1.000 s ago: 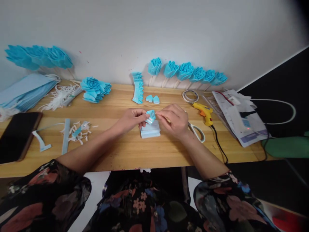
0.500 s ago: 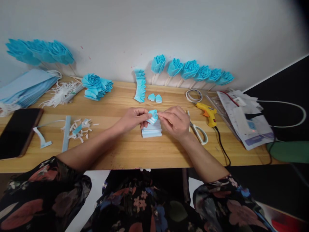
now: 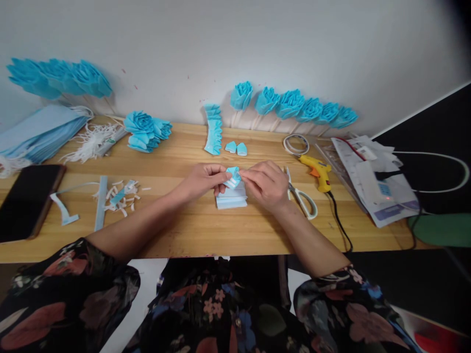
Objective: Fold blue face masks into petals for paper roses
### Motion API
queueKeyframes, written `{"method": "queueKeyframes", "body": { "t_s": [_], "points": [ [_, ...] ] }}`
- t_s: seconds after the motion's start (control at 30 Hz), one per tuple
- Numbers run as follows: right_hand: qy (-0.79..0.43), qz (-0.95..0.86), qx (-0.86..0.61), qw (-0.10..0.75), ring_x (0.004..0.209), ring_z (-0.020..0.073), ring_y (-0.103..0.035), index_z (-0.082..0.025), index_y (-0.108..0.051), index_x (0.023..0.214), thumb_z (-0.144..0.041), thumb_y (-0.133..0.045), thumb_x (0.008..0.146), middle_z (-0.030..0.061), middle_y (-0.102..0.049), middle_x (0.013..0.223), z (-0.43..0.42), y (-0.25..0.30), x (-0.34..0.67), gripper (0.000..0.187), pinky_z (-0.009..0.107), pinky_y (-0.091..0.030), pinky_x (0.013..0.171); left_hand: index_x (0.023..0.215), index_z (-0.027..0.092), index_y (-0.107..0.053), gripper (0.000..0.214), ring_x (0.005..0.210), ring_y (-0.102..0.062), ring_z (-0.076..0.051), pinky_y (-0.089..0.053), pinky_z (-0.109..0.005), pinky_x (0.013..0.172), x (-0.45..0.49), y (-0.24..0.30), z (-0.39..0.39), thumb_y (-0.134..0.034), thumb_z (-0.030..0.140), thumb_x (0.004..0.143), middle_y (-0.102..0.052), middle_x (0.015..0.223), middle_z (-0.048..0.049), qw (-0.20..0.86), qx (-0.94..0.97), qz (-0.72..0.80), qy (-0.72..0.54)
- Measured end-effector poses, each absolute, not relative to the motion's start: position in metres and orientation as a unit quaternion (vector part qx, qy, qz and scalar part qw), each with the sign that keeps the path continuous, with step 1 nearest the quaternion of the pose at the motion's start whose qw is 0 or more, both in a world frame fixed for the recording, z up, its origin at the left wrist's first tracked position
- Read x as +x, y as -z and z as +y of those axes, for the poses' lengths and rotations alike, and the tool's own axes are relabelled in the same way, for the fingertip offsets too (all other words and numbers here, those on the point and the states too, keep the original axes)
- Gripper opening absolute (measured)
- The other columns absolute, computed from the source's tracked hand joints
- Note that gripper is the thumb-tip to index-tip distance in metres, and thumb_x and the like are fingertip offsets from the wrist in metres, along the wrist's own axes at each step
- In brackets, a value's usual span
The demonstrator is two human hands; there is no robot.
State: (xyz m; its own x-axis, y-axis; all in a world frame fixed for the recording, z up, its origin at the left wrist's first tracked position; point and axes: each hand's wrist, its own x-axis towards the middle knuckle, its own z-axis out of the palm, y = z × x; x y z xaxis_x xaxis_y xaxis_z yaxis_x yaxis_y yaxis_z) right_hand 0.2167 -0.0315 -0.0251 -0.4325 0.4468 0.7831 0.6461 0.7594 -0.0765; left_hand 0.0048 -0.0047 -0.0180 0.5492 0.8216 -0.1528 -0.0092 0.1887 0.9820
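My left hand (image 3: 203, 180) and my right hand (image 3: 267, 184) meet over the middle of the wooden table (image 3: 206, 228). Both pinch a small pleated blue petal piece (image 3: 233, 176), left fingers on its left edge, right fingers on its right edge. Just under it lies a small stack of folded blue pieces (image 3: 231, 198). White-handled scissors (image 3: 302, 197) lie right beside my right hand.
A yellow glue gun (image 3: 317, 171), a tape roll (image 3: 296, 144) and papers (image 3: 371, 180) sit to the right. Blue flowers (image 3: 294, 105) lean on the wall; more flowers (image 3: 145, 130), a pleated strip (image 3: 214, 130), two petals (image 3: 235, 147), scraps (image 3: 117, 193), a phone (image 3: 27, 198).
The hands stay pinched on the petal piece with only slight finger shifts. The view has tilted a little, so everything sits slightly to the right of a second ago.
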Motion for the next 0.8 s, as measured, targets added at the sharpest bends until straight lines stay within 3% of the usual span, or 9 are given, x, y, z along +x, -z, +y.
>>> {"method": "queueKeyframes", "body": {
  "t_s": [0.37, 0.57, 0.8],
  "points": [
    [0.084, -0.844, -0.327, 0.417, 0.079, 0.0170, -0.064, -0.028, -0.073, 0.106, -0.019, -0.062, 0.094, 0.0018, -0.073, 0.086, -0.0306, 0.0264, 0.2156, 0.019, 0.033, -0.051, 0.068, 0.069, 0.014, -0.063, 0.024, 0.048, -0.053, -0.007, -0.042, -0.020, 0.049, 0.0050, 0.0207, -0.0045, -0.073, 0.032, 0.082, -0.063, 0.056, -0.0005, 0.711, 0.520, 0.359, -0.309],
    [0.083, -0.850, -0.354, 0.381, 0.076, 0.0170, -0.062, -0.026, -0.075, 0.099, -0.024, -0.060, 0.095, 0.0031, -0.073, 0.084, -0.0286, 0.0286, 0.2164, 0.016, 0.033, -0.050, 0.067, 0.070, 0.014, -0.064, 0.024, 0.049, -0.054, -0.007, -0.044, -0.020, 0.049, 0.0058, 0.0253, -0.0033, -0.075, 0.032, 0.080, -0.062, 0.059, -0.0006, 0.719, 0.505, 0.351, -0.323],
    [0.070, -0.853, -0.345, 0.386, 0.078, 0.0173, -0.063, -0.025, -0.075, 0.105, -0.022, -0.061, 0.094, 0.0038, -0.074, 0.089, -0.0267, 0.0291, 0.2158, 0.018, 0.033, -0.052, 0.069, 0.071, 0.014, -0.066, 0.022, 0.051, -0.055, -0.007, -0.044, -0.019, 0.049, 0.0057, 0.0258, -0.0028, -0.075, 0.031, 0.080, -0.063, 0.059, -0.0008, 0.725, 0.496, 0.346, -0.329]
  ]
}}
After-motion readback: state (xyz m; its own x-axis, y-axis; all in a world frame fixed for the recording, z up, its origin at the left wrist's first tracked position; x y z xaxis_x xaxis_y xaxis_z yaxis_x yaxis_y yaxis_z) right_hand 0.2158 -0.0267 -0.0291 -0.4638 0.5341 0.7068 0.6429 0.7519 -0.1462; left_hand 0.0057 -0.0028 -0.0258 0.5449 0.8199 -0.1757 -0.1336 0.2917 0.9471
